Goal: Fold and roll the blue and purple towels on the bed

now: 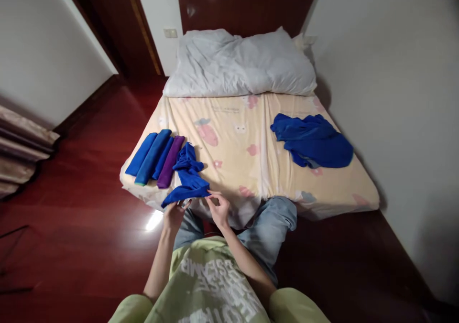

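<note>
A blue towel (191, 185) hangs between my hands at the front edge of the bed, its far part lying bunched on the sheet. My left hand (175, 214) grips its left corner from below, with some fingers hidden by the fabric. My right hand (219, 209) pinches the right corner between thumb and fingers. Just left of this towel lie several rolled or folded towels side by side, among them a purple one (171, 162) and a blue one with a greenish end (153, 157).
A heap of blue cloth (311, 141) lies on the bed's right side. Across the head of the bed is a white quilt or pillow (240, 65), before a dark headboard (247, 3). The patterned sheet (233, 146) covers the mattress. A curtain (23, 151) hangs at the left.
</note>
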Action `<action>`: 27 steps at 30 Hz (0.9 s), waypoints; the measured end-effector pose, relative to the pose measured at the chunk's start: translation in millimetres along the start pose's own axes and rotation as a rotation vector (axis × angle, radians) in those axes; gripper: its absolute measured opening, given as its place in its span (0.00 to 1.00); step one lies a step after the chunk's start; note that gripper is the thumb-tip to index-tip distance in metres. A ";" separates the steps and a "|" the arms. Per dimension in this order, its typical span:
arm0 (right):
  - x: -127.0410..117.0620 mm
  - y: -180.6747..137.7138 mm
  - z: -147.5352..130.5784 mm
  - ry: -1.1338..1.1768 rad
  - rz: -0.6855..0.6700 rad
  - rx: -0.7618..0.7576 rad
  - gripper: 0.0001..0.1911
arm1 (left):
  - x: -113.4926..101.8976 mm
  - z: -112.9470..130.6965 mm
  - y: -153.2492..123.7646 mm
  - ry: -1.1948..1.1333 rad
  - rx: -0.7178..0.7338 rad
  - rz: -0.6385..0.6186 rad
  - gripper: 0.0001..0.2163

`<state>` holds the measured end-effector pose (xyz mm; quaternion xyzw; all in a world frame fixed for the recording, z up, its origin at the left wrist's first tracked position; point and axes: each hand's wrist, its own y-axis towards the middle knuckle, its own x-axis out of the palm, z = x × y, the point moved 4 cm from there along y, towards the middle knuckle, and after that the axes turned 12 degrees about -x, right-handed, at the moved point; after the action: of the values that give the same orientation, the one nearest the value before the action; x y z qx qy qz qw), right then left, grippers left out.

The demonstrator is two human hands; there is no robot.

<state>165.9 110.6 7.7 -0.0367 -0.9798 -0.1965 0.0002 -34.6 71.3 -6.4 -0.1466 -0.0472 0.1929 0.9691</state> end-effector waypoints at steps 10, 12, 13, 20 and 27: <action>-12.8 -29.0 -11.1 -0.181 -0.404 -0.114 0.19 | 4.1 -3.9 4.7 -0.294 -0.323 -0.034 0.25; -15.4 -32.9 -10.3 -0.186 -0.424 -0.093 0.16 | 12.9 -1.6 3.1 -0.196 -0.228 -0.016 0.19; -17.1 -34.4 -9.4 -0.185 -0.422 -0.081 0.15 | 16.9 0.3 1.5 -0.129 -0.176 -0.009 0.16; -31.3 -32.1 -17.8 -0.208 -0.363 -0.142 0.12 | 36.4 18.6 -2.7 0.209 -0.013 -0.104 0.17; -41.4 -20.4 -38.8 -0.226 -0.502 -0.205 0.15 | 68.3 43.4 -10.1 0.598 0.137 -0.564 0.13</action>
<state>205.1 73.9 35.0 0.1853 -0.9271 -0.2828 -0.1614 25.5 100.4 40.4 -0.1125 0.2111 -0.1286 0.9624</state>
